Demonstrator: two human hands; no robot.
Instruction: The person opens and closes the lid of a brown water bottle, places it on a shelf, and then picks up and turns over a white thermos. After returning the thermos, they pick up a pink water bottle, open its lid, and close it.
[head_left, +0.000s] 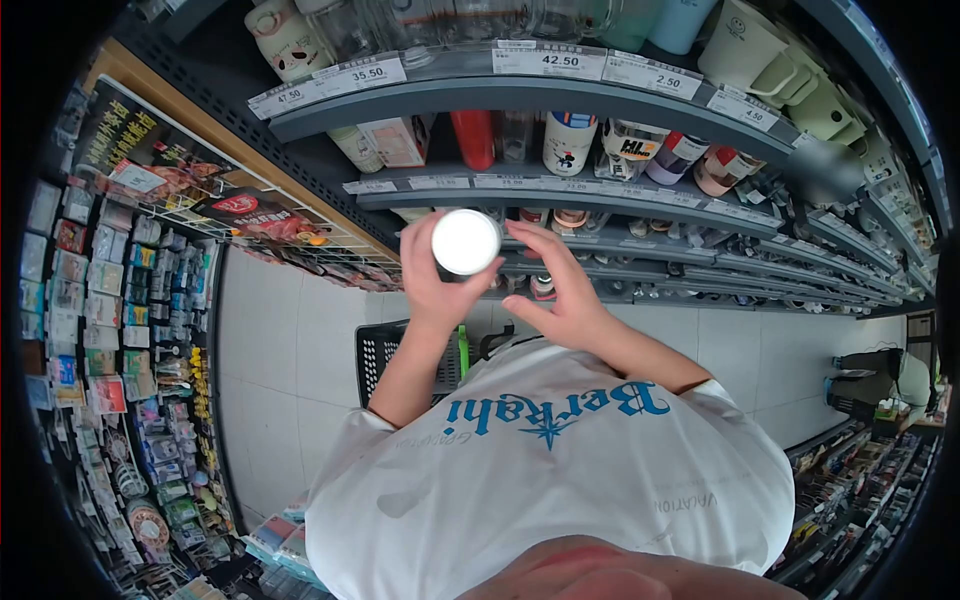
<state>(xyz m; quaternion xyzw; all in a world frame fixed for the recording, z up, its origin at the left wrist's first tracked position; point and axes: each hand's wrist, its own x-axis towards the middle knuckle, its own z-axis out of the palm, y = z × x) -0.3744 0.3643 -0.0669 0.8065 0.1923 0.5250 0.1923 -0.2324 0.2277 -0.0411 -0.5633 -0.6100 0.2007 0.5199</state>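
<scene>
My left hand (437,277) is wrapped round a container with a round white top (466,242). The top is seen from above and is very bright; the container's body is mostly hidden, so its kind cannot be told. My right hand (562,295) is just to the right of it, fingers apart and curved toward the container, holding nothing. Below my left forearm is a black shopping basket (368,362) with a green part. In front of both hands, shelves carry a red bottle (473,139), a white printed cup (570,142) and other drinkware.
A shelf edge with price labels (550,62) runs across the top, with pale mugs (742,45) at the right. A rack of small packaged goods (105,330) stands at the left. Tiled floor (262,370) lies between. Another person (885,375) is at the far right.
</scene>
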